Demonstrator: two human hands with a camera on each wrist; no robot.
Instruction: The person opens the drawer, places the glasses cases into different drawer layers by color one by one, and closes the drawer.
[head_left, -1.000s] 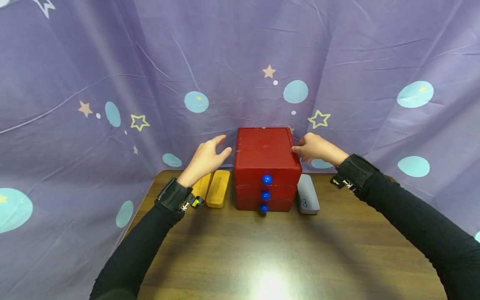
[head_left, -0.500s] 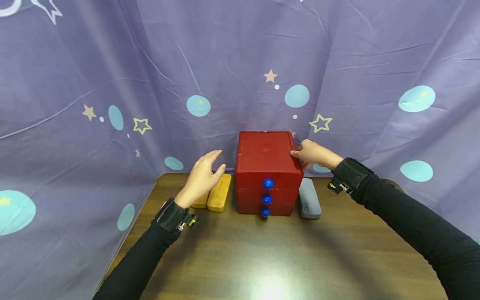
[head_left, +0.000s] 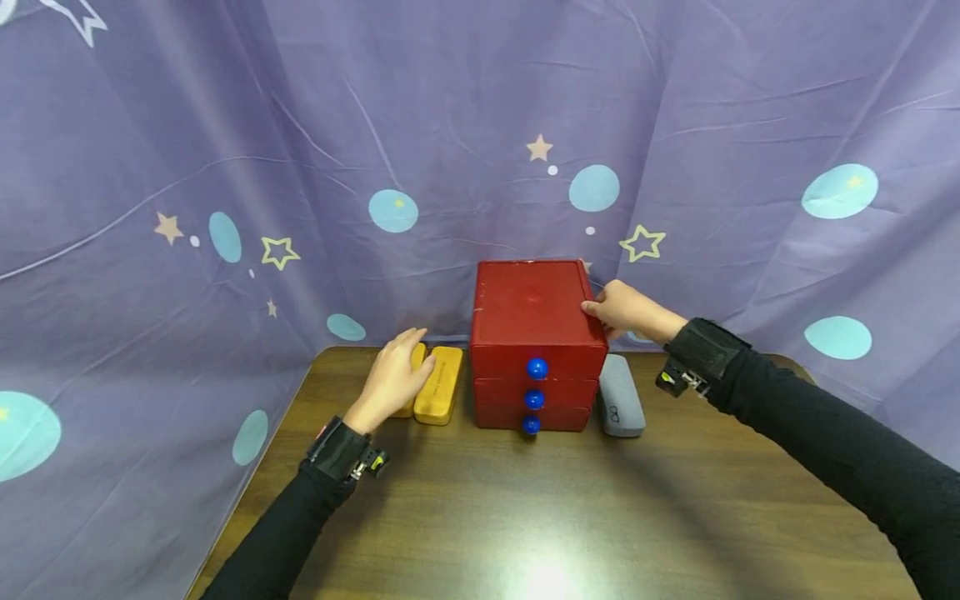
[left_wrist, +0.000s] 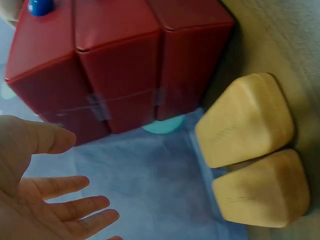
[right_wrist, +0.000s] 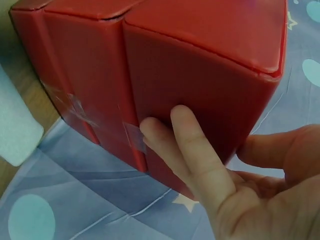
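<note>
A red three-drawer box (head_left: 532,304) with blue knobs stands at the back of the table, its drawers pushed in. My right hand (head_left: 628,310) holds its upper right edge, thumb over the top; in the right wrist view the fingers (right_wrist: 200,155) lie against the box's side. Left of the box are two yellow glasses cases, the nearer one (head_left: 438,386) in full sight and the outer one (head_left: 406,407) partly hidden. Above the outer case my left hand (head_left: 390,377) hovers with spread fingers (left_wrist: 80,207), holding nothing.
A grey glasses case (head_left: 620,396) lies close against the box's right side. The wooden table (head_left: 480,508) reaches forward from these things. Directly behind hangs a purple curtain (head_left: 465,108) with stars and blue ovals.
My left hand has come down and left, from beside the red box to over the yellow cases. The right hand keeps its place on the box's edge.
</note>
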